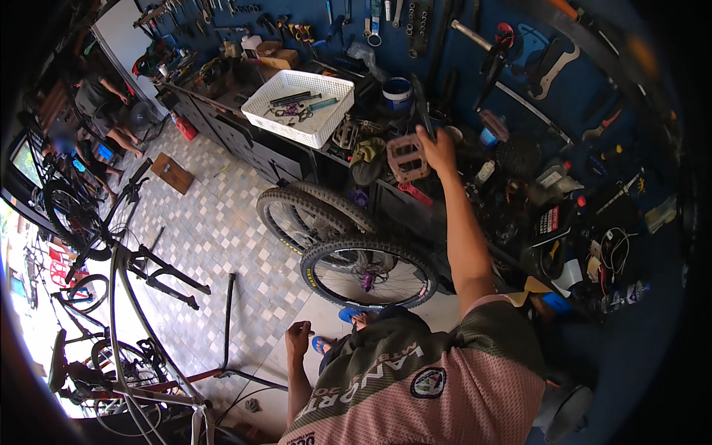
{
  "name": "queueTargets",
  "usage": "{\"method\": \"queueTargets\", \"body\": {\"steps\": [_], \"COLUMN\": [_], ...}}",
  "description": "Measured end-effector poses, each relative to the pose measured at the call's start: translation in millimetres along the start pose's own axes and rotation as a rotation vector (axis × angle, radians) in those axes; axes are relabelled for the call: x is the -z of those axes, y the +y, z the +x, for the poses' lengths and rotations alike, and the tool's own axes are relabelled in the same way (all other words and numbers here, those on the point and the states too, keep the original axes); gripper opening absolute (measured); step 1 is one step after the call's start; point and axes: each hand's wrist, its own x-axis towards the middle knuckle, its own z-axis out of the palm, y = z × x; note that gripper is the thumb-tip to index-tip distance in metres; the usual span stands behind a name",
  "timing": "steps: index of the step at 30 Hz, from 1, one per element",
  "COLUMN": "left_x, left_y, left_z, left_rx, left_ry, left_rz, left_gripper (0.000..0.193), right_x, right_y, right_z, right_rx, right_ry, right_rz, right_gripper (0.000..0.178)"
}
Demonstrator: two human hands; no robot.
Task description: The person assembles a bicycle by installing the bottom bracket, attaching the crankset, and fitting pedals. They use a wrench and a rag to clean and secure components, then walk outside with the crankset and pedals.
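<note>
My right hand (442,152) is raised over the cluttered bench, its fingers closed round a dark crank arm (420,96). A brown flat pedal (407,159) is at the crank's lower end, beside my fingers. Low at my left side, my left hand (298,340) is curled closed; whatever lies in it is too small to make out. Left of the crank, a white perforated basket (295,137) holds dark rods, a light blue tool and small purple parts. A dark blue tub (398,95) stands close behind the crank.
Two or more bicycle wheels (368,271) lean against the bench before me. A bicycle frame (119,297) on a stand is at left. Tools hang on the blue wall (463,63). A cardboard box (172,173) lies on the tiled floor; another person (100,104) is at far left.
</note>
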Motion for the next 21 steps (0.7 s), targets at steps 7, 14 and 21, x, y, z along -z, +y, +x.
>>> {"method": "queueTargets", "body": {"steps": [7, 14, 21], "left_x": [11, 10, -8], "left_y": [-18, 5, 68], "left_z": [1, 22, 35], "left_rx": [0.020, -0.046, -0.143], "left_ry": [-0.023, -0.053, -0.127], "left_rz": [0.068, 0.120, 0.066], "left_gripper": [0.040, 0.042, 0.041], "right_x": [18, 30, -73], "right_y": [113, 95, 18], "right_z": [-45, -60, -56], "right_rx": [-0.341, -0.336, 0.493], "right_ry": [0.149, 0.095, -0.190], "right_rz": [-0.317, -0.796, -0.466], "right_gripper": [0.062, 0.044, 0.057]}}
